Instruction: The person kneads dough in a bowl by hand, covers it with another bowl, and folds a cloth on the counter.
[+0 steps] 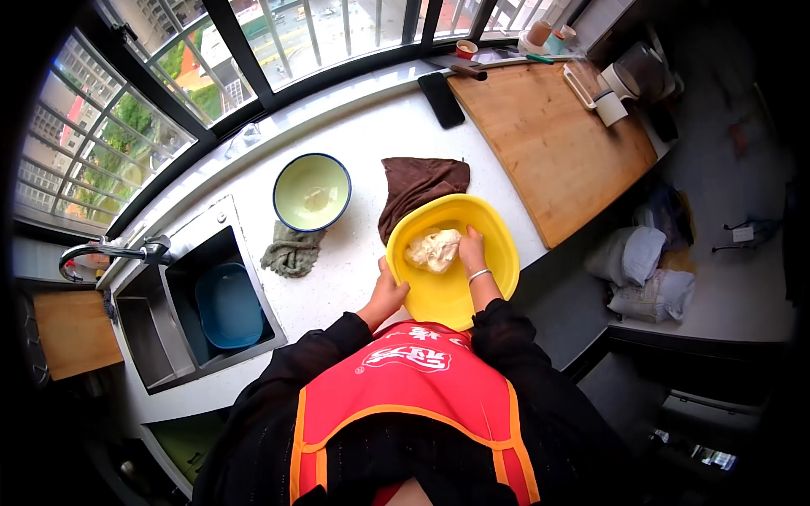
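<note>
A rounded, bright yellow plastic basin (439, 295) sits at the near edge of a white-topped bench (363, 244), right in front of the person's red apron with orange trim (413, 375). Inside the basin, toward its far side, lies a lumpy, off-white mass of soft dough (432, 250). The left hand (386, 295) grasps the basin's rim on its left side. The right hand (472, 251), with a thin silvery bangle (479, 275) at its wrist, reaches into the basin, its fingers against the dough's right edge; whether they clench it or only press on it, I cannot tell. Just beyond the basin, a crumpled dark brown cloth (418, 187) lies close against its far rim. To the left of the basin and farther back stands a round, pale green bowl with a dark blue rim (311, 192), with a bunched grey-green cloth (291, 251) beside it. Well left of the basin, a dark blue, rounded tub (229, 306) rests in a stainless steel sink (156, 329). Beyond the basin to the right lies a broad, light-brown wooden board (548, 143), with a flat black phone (441, 100) just beside its left edge.
</note>
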Demonstrator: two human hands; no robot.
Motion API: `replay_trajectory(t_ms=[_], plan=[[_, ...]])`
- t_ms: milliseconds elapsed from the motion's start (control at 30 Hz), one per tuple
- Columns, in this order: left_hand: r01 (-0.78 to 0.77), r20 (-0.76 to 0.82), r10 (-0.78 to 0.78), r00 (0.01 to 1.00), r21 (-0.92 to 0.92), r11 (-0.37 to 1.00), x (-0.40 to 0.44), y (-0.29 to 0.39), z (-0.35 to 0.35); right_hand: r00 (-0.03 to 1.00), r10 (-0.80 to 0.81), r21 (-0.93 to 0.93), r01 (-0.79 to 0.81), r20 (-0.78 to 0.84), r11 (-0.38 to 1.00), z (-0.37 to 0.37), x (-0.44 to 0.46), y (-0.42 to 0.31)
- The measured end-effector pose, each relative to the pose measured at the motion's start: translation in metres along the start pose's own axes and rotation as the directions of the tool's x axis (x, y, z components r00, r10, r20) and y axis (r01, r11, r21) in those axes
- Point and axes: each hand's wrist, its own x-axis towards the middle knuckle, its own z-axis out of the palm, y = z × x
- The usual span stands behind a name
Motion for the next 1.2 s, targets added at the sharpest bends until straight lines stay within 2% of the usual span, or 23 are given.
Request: replay_trajectory(t_ms=[67,100,133,167,200,267,400,500,567,600,667,700,767,833,900,933,1033,1067,1133,1167,1200], plan=[[-0.011,0.013,0.01,1.0,0.013,1.0,-0.003,-0.001,0.0,0.987,-0.121,-0.172,0.138,0.104,0.975,-0.005,-0.002,-0.006],[0.056,0.014,-0.056,0.998,0.003,0.998,-0.003,0.003,-0.001,0.988,-0.119,-0.172,0.135,0.1,0.976,-0.01,-0.002,-0.012],[0.121,0.012,-0.121,0.993,-0.008,0.993,-0.002,0.006,-0.001,0.964,-0.194,-0.167,0.225,0.182,0.96,-0.014,0.0,-0.021],[0.12,0.01,-0.12,0.993,-0.008,0.993,-0.001,0.005,-0.001,0.926,-0.267,-0.157,0.314,0.266,0.936,-0.018,0.0,-0.03],[0.079,0.007,-0.079,0.997,-0.006,0.997,-0.001,0.002,-0.001,0.925,-0.267,-0.157,0.316,0.27,0.936,-0.02,-0.005,-0.043],[0.041,0.006,-0.041,0.999,-0.003,0.999,-0.002,-0.004,-0.001,0.862,-0.438,-0.312,0.502,0.254,0.806,-0.016,-0.018,-0.062],[0.056,-0.005,-0.056,0.998,0.001,0.998,0.0,-0.001,-0.001,0.877,-0.416,-0.383,0.48,0.24,0.79,0.004,-0.04,-0.063],[0.087,0.012,-0.087,0.996,-0.016,0.996,-0.004,0.016,-0.003,0.844,-0.428,-0.417,0.534,0.325,0.736,0.003,-0.042,-0.064],[0.11,0.025,-0.11,0.994,-0.007,0.994,-0.006,0.02,-0.006,0.874,-0.452,-0.328,0.486,0.177,0.81,0.001,-0.036,-0.062],[0.143,0.027,-0.143,0.989,-0.001,0.99,-0.005,0.021,-0.005,0.875,-0.452,-0.328,0.485,0.176,0.811,0.0,-0.037,-0.067],[0.171,0.033,-0.171,0.985,0.008,0.985,-0.001,0.023,-0.005,0.806,-0.207,-0.569,0.549,0.555,0.612,-0.006,-0.048,-0.093],[0.159,-0.01,-0.159,0.987,0.008,0.987,0.0,0.023,-0.006,0.766,-0.243,-0.586,0.62,0.595,0.522,-0.008,-0.058,-0.102],[0.147,-0.05,-0.146,0.988,0.009,0.989,0.006,0.015,-0.007,0.778,-0.228,-0.598,0.605,0.586,0.527,-0.01,-0.061,-0.111],[0.026,-0.266,-0.096,0.959,-0.256,0.966,0.015,0.004,-0.003,0.789,-0.211,-0.612,0.589,0.577,0.528,-0.011,-0.065,-0.111],[0.025,-0.288,-0.125,0.949,-0.327,0.945,0.017,-0.002,0.001,0.756,-0.26,-0.643,0.65,0.601,0.406,-0.012,-0.074,-0.107],[0.022,-0.314,-0.157,0.936,-0.393,0.919,0.016,-0.002,0.002,0.754,-0.257,-0.644,0.652,0.604,0.401,-0.016,-0.08,-0.104],[0.029,-0.325,-0.161,0.932,-0.377,0.926,0.013,-0.003,0.002,0.688,-0.371,-0.564,0.725,0.624,0.396,-0.036,-0.106,-0.095],[0.031,-0.326,-0.16,0.932,-0.367,0.93,0.014,-0.003,0.002,0.687,-0.368,-0.565,0.726,0.627,0.392,-0.045,-0.116,-0.092],[0.034,-0.318,-0.162,0.934,-0.373,0.927,0.013,-0.001,0.002,0.724,-0.281,-0.549,0.67,0.63,0.5,-0.065,-0.135,-0.084],[0.034,-0.311,-0.159,0.937,-0.371,0.928,0.013,0.001,0.001,0.725,-0.275,-0.553,0.669,0.631,0.496,-0.079,-0.14,-0.077],[0.036,-0.307,-0.162,0.938,-0.377,0.926,0.013,0.002,0.0,0.695,-0.236,-0.494,0.671,0.679,0.553,-0.095,-0.143,-0.071]])
